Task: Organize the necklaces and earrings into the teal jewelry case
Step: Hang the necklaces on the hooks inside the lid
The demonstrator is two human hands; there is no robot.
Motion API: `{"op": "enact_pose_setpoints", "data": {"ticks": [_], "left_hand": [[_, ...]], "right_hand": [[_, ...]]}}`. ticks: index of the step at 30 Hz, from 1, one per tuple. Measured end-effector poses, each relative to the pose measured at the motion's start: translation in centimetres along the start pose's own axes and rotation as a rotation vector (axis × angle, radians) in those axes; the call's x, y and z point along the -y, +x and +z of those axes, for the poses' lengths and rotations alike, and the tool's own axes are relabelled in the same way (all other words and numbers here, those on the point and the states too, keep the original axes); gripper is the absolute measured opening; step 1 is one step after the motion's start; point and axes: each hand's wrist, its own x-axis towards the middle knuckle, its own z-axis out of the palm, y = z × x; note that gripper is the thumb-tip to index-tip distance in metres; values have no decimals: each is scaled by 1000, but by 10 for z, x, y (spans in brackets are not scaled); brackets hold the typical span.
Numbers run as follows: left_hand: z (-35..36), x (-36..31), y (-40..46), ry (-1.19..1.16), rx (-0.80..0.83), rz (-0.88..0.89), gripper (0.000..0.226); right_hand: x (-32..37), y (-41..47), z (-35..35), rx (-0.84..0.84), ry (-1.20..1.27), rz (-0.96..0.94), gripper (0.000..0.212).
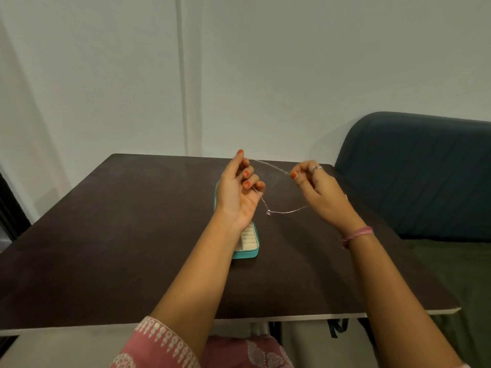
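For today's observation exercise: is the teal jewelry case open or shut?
Open. The teal jewelry case shows its cream padded ring rolls; the left hand hides its far part.

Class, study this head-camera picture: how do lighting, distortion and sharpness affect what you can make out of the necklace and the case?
Head view: dim, soft light; the thin necklace barely shows against the dark table; wide-angle bending curves the table's edges; the left hand hides most of the teal case; the right hand is slightly soft.

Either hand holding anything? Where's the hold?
Both. The left hand and right hand each pinch the thin silver necklace by its chain, one near each end; the pendant hangs free between them above the teal jewelry case.
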Motion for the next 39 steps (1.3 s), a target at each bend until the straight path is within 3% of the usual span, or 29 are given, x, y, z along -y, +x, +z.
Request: {"op": "enact_pose_setpoints", "data": {"ticks": [7,11,15,20,25,28,32,35,39], "left_hand": [[4,-9,7,-67,-3,138,18],[0,-7,8,200,51,181,26],[-6,-8,5,524,116,100,34],[-7,-10,-4,626,195,26,40],[-5,-13,-15,731,251,8,42],[-3,-15,-19,642,295,-35,45],[-2,-18,-18,270,337,-83,41],[-2,-23,-17,29,299,-53,32],[1,-23,-19,-103,152,58,17]], "right_hand": [[14,-16,6,208,-215,-142,16],[30,-21,14,284,-287,-248,19],[46,-12,5,275,-139,-209,25],[61,-1,-12,326,213,-19,15],[65,5,-21,247,419,138,19],[63,7,-19,203,546,229,14],[57,-3,-4,133,686,304,18],[47,-17,10,123,624,205,14],[44,-34,25,121,522,32,13]]}}
